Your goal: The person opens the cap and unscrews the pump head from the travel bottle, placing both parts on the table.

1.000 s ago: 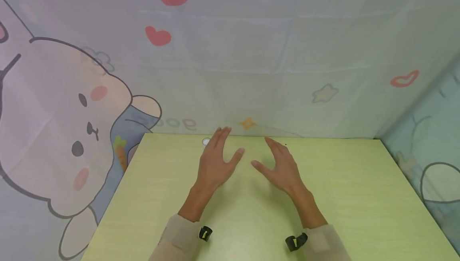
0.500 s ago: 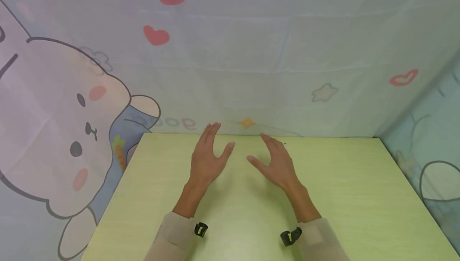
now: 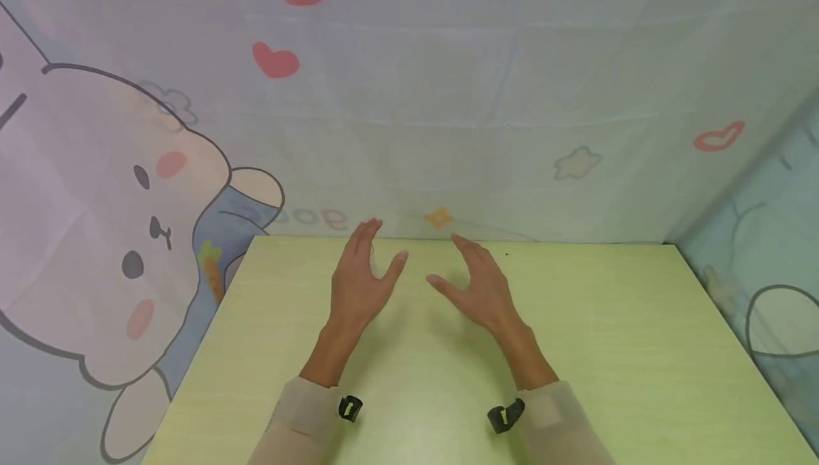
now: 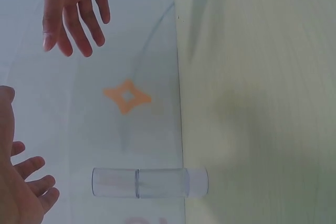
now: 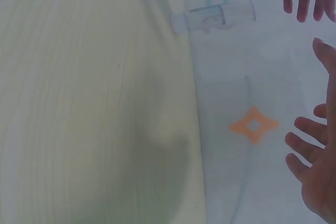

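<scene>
My left hand (image 3: 360, 284) hovers above the table with fingers extended and thumb spread, holding nothing. Facing it, my right hand (image 3: 481, 287) is likewise raised, thumb apart, with nothing in its grasp. A clear cylindrical container (image 4: 139, 183) with a white end (image 4: 198, 183) stands near the table's back edge, the white end down. In the right wrist view the same clear container (image 5: 220, 17) appears near the top. From the head view it is almost wholly hidden behind my left fingers. Neither hand touches it.
A pale yellow-green table (image 3: 614, 337) spreads under both hands. Behind it hangs a light cloth backdrop (image 3: 448, 95) printed with a rabbit (image 3: 96, 237), hearts and stars. Another cloth panel (image 3: 780, 237) borders the right side.
Both hands have drifted left, still apart and spread. A second ago the container's round top showed beside the left fingers; now the left hand covers nearly all of it.
</scene>
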A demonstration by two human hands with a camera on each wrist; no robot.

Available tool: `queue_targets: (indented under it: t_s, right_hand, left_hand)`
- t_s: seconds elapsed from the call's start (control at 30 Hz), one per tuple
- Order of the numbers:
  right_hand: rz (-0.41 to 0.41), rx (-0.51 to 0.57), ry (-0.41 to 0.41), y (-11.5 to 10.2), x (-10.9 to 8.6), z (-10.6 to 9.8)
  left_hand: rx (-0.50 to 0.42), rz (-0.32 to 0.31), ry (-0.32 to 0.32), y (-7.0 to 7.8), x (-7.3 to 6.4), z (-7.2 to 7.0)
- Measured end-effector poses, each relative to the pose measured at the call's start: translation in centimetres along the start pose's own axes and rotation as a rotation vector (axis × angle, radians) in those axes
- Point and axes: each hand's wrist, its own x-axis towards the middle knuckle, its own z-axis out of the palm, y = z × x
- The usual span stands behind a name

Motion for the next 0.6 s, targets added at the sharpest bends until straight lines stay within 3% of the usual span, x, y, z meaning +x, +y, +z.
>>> queue_targets:
  t_s: [0.3, 0.6]
  right_hand:
    - [0.003, 0.020, 0.012, -0.4, 0.4, 1.1]
    - [-0.004, 0.044, 0.020, -0.8, 0.9, 2.4]
  left_hand:
    - [-0.015, -0.050, 0.018, -1.3, -0.2, -0.6]
    - [-0.020, -0.101, 0.024, -3.7, -0.4, -0.8]
